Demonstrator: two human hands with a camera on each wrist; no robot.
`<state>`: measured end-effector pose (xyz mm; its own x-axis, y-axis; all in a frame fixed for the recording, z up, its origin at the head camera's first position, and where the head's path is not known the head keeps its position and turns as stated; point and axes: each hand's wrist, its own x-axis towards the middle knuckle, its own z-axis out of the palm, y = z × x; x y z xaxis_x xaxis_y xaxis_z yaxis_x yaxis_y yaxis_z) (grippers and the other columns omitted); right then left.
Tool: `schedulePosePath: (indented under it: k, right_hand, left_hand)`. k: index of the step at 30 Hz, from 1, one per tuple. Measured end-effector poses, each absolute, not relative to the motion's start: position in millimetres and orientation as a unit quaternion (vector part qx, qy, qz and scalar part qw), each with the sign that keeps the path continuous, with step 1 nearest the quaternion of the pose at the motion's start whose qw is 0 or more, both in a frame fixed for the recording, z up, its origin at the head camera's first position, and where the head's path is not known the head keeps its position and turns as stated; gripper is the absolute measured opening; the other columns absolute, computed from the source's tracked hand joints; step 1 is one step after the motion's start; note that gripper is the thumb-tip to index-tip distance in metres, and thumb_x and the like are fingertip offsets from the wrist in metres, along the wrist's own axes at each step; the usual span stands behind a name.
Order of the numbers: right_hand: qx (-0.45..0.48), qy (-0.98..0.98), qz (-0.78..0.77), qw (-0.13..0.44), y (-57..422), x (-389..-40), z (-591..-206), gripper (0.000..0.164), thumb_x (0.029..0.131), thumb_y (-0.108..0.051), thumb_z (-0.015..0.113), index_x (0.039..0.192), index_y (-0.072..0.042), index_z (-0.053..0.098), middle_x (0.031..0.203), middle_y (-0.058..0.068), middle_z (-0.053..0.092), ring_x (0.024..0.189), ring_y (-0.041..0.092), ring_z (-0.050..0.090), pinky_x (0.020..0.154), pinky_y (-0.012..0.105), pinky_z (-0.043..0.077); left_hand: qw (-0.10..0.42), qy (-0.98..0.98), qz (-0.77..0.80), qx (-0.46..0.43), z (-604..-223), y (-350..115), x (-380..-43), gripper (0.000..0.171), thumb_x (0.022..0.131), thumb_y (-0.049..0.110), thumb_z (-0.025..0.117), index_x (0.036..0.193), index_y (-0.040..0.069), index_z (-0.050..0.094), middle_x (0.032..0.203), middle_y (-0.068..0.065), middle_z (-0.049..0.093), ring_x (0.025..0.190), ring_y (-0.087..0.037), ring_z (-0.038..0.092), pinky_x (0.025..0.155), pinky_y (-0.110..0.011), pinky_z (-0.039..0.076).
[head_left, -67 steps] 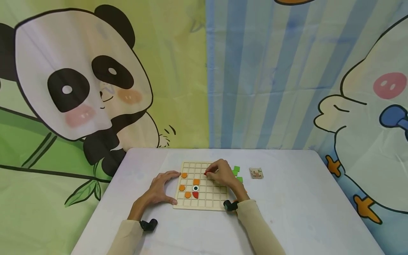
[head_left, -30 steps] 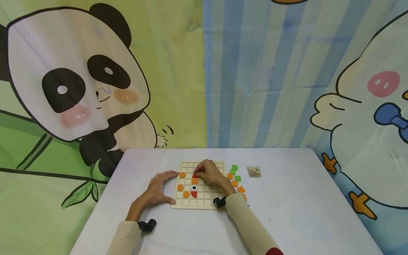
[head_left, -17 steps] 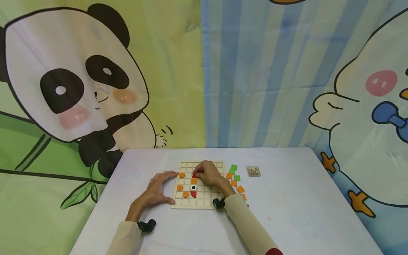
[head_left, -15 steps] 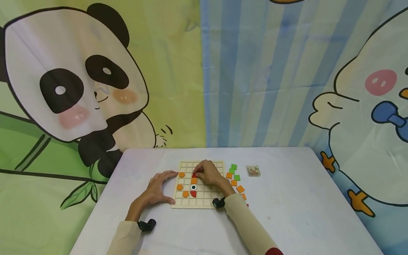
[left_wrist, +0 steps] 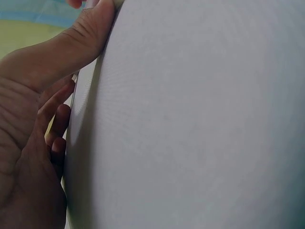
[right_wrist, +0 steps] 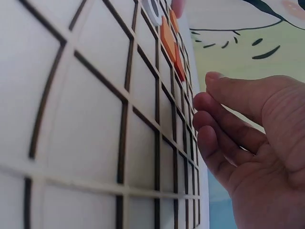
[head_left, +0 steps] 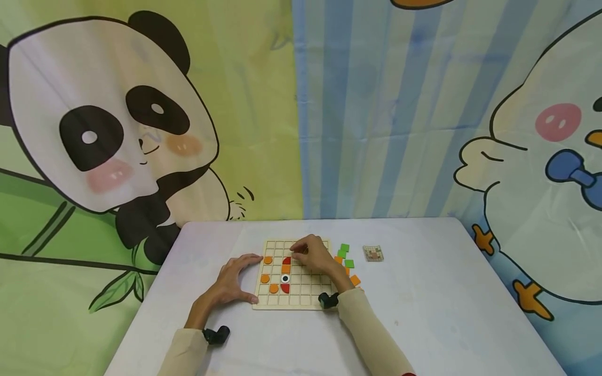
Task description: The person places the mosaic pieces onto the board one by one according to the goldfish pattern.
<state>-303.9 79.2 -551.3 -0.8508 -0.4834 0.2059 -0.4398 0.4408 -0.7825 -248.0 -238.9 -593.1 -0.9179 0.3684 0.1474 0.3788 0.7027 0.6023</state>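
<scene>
A wooden grid board lies on the white table. My left hand rests at its left side, thumb and fingers spread along the edge. One column holds a red quarter-round tile, an orange square tile, a round black-and-white eye piece and a second red quarter-round tile. Orange discs sit left of them, including one disc near my left fingertips. Just right of the upper red tile, my right hand hovers with loosely bent fingers; the right wrist view shows nothing between them.
Beyond the board's right side lie loose green tiles and orange tiles, partly hidden by my right arm. Farther right is a small patterned card. A printed cloth backdrop stands behind the table.
My right hand carried the upper red tile leftward to the cell above the orange square, let go of it and drew back slightly to the right. My left hand stayed at the board's edge.
</scene>
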Motion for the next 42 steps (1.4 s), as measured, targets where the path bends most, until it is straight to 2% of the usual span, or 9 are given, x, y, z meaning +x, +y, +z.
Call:
schedulePosePath:
  k: [9,16,29,32,38,42]
  right_hand:
    - [-0.248,0.862,-0.442,0.009,108.3,-297.2,-539.6,0.021,0.099,-0.004,0.078,0.119,0.003,0.081,0.113,0.018,0.082,0.096,0.025,0.075,0.084,0.031,0.059]
    - [-0.231,0.879,-0.417,-0.008,134.2,-291.1,-532.4,0.018,0.100,0.000,0.074,0.116,0.004,0.082,0.108,0.018,0.082,0.093,0.025,0.074,0.082,0.035,0.060]
    - [-0.183,0.901,-0.393,0.001,182.0,-278.7,-530.6,0.020,0.101,-0.001,0.073,0.119,0.003,0.081,0.106,0.012,0.079,0.093,0.022,0.070,0.090,0.048,0.060]
    - [-0.180,0.903,-0.389,-0.005,194.8,-275.1,-530.8,0.017,0.097,0.001,0.077,0.114,0.003,0.082,0.102,0.013,0.080,0.089,0.021,0.070,0.087,0.045,0.059]
    - [-0.172,0.910,-0.378,-0.002,214.7,-269.5,-534.3,0.019,0.087,0.007,0.083,0.106,0.002,0.084,0.097,0.013,0.082,0.082,0.017,0.067,0.077,0.029,0.054]
    - [-0.189,0.907,-0.377,0.022,223.4,-265.5,-536.0,0.027,0.084,0.016,0.080,0.104,-0.001,0.085,0.099,0.010,0.084,0.087,0.019,0.072,0.080,0.032,0.057]
  left_hand:
    - [0.018,-0.921,-0.330,-0.205,-593.8,-238.3,-245.5,0.120,0.051,0.055,0.107,0.157,0.024,0.060,0.163,-0.009,0.057,0.136,-0.039,0.051,0.108,-0.061,0.034]
    - [-0.008,-0.926,-0.324,-0.193,-591.8,-238.6,-246.9,0.120,0.053,0.053,0.108,0.158,0.024,0.058,0.166,-0.010,0.054,0.141,-0.039,0.050,0.112,-0.064,0.033]
    - [-0.016,-0.927,-0.324,-0.189,-593.8,-238.6,-251.0,0.120,0.054,0.054,0.108,0.159,0.024,0.058,0.167,-0.006,0.053,0.143,-0.038,0.049,0.116,-0.066,0.032]
    - [-0.013,-0.928,-0.320,-0.188,-595.2,-238.9,-251.5,0.120,0.054,0.055,0.108,0.159,0.025,0.057,0.167,-0.006,0.053,0.143,-0.038,0.049,0.116,-0.066,0.032]
    - [-0.017,-0.928,-0.325,-0.184,-593.3,-237.8,-251.7,0.121,0.054,0.054,0.108,0.159,0.025,0.057,0.168,-0.006,0.053,0.144,-0.038,0.048,0.117,-0.067,0.031]
    - [-0.020,-0.930,-0.320,-0.179,-592.2,-238.0,-251.0,0.121,0.053,0.054,0.108,0.159,0.025,0.057,0.168,-0.006,0.052,0.145,-0.039,0.048,0.117,-0.067,0.032]
